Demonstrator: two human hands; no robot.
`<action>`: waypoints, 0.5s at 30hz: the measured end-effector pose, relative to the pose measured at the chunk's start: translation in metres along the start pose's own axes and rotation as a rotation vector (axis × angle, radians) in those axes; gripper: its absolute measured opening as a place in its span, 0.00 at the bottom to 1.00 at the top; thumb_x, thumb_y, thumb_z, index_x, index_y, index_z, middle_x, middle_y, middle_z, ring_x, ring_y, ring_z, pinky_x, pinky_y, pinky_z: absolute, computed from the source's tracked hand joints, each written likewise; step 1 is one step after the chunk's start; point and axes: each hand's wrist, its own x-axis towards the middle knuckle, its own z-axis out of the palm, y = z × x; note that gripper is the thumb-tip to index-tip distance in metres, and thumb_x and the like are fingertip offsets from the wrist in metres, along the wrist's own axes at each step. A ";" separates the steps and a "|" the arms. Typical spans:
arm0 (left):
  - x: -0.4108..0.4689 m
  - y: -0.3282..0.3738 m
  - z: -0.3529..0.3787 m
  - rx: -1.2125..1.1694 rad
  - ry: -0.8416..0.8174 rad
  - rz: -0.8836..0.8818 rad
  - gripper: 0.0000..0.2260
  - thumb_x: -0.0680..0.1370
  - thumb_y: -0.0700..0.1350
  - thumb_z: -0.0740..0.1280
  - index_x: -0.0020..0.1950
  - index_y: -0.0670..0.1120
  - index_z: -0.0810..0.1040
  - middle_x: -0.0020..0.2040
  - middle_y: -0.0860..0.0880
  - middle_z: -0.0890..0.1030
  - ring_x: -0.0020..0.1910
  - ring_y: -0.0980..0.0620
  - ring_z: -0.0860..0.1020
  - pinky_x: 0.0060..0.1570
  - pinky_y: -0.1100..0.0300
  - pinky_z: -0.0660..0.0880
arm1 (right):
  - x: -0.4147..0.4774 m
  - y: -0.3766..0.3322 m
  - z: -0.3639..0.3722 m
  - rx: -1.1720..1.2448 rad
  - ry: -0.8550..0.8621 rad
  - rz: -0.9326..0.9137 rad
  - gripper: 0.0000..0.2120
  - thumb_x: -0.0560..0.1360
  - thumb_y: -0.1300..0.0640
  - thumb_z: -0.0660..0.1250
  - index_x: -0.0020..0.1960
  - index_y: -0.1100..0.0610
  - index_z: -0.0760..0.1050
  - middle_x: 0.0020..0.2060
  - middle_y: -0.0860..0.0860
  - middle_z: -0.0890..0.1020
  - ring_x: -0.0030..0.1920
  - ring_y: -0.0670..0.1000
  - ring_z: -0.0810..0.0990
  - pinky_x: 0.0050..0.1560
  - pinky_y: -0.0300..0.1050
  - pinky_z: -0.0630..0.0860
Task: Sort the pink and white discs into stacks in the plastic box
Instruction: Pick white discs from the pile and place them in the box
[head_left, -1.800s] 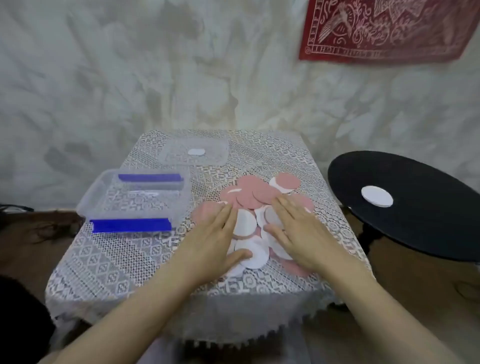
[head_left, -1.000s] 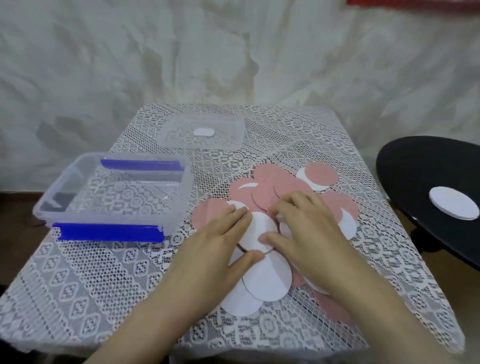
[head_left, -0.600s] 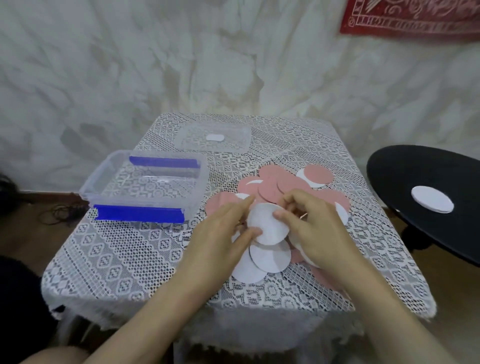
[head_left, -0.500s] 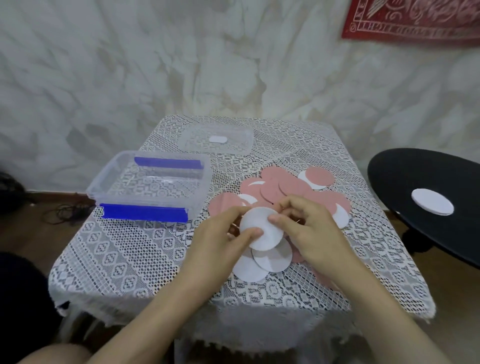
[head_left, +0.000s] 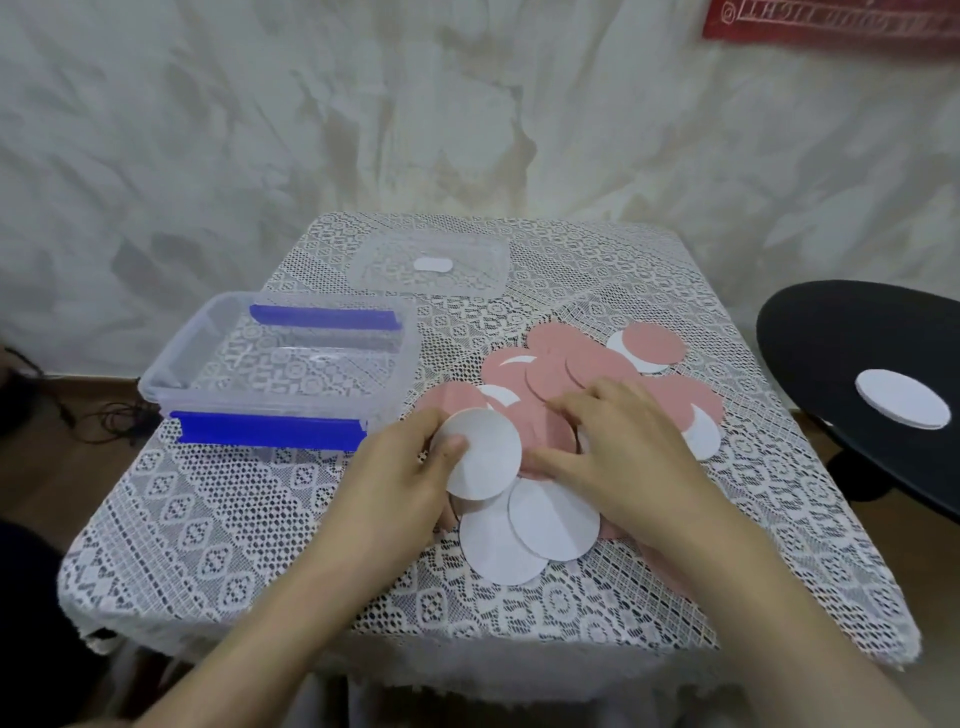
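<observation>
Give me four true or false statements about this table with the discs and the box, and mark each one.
1. The clear plastic box with blue clips holds no discs. True.
2. The left hand pinches a pink disc. False: it pinches a round white disc.
3. A second white disc lies on the black round table. True.
4. The right hand rests inside the box. False: it rests on the pile of pink discs.

Soft even light, slight blur, edges bowed.
</observation>
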 end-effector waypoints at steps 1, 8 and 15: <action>0.000 -0.001 0.001 -0.001 0.001 0.001 0.08 0.84 0.46 0.61 0.49 0.46 0.77 0.25 0.45 0.79 0.20 0.54 0.75 0.26 0.61 0.73 | 0.002 0.000 0.000 0.039 0.011 0.007 0.30 0.69 0.31 0.70 0.65 0.46 0.75 0.52 0.44 0.72 0.60 0.52 0.70 0.56 0.49 0.69; -0.002 -0.002 0.003 -0.080 0.017 -0.004 0.07 0.84 0.45 0.60 0.51 0.51 0.78 0.28 0.43 0.81 0.24 0.49 0.78 0.25 0.55 0.75 | 0.002 0.005 0.008 0.216 0.243 0.003 0.12 0.78 0.52 0.70 0.40 0.52 0.69 0.32 0.46 0.75 0.40 0.55 0.73 0.39 0.52 0.67; -0.007 0.004 0.004 -0.102 0.023 0.020 0.07 0.84 0.45 0.60 0.53 0.50 0.78 0.31 0.46 0.83 0.26 0.49 0.81 0.27 0.58 0.77 | -0.012 0.008 0.003 0.786 0.214 0.018 0.23 0.75 0.43 0.64 0.44 0.66 0.72 0.40 0.67 0.77 0.35 0.53 0.72 0.39 0.53 0.72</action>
